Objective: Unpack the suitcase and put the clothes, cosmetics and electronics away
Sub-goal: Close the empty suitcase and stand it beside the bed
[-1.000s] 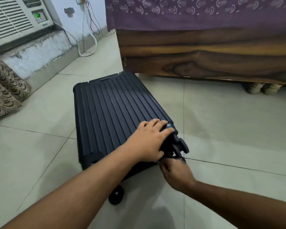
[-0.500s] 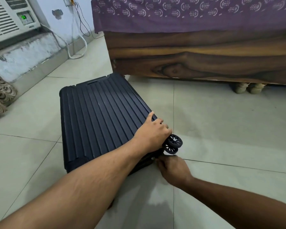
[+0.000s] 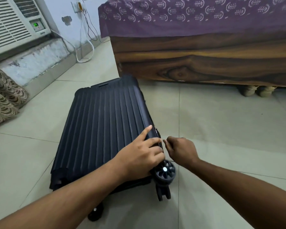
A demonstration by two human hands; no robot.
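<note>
Suitcase (image 3: 102, 129) lies flat on the floor tiles (image 3: 221, 129), ribbed shell up, closed, near the wooden bed frame (image 3: 205, 63) at far right. Near-right wheel (image 3: 164, 170) sticks out at the corner closest to the camera.

Left hand (image 3: 139, 156) rests on the shell by its right edge, index finger straight along the rim, the other fingers bent over the edge; it seems to be bracing, not gripping. Right hand (image 3: 182, 149) sits just beside that edge, fingers closed in a pinch on a small metal zipper pull (image 3: 162, 140).

Step in hand, as judged: unzipping. To do it well, keep the left hand pressing the shell so the case does not slide, and draw the pull along the seam line, not outward. Corners likely snag; slow there. Contents not visible yet.
</note>
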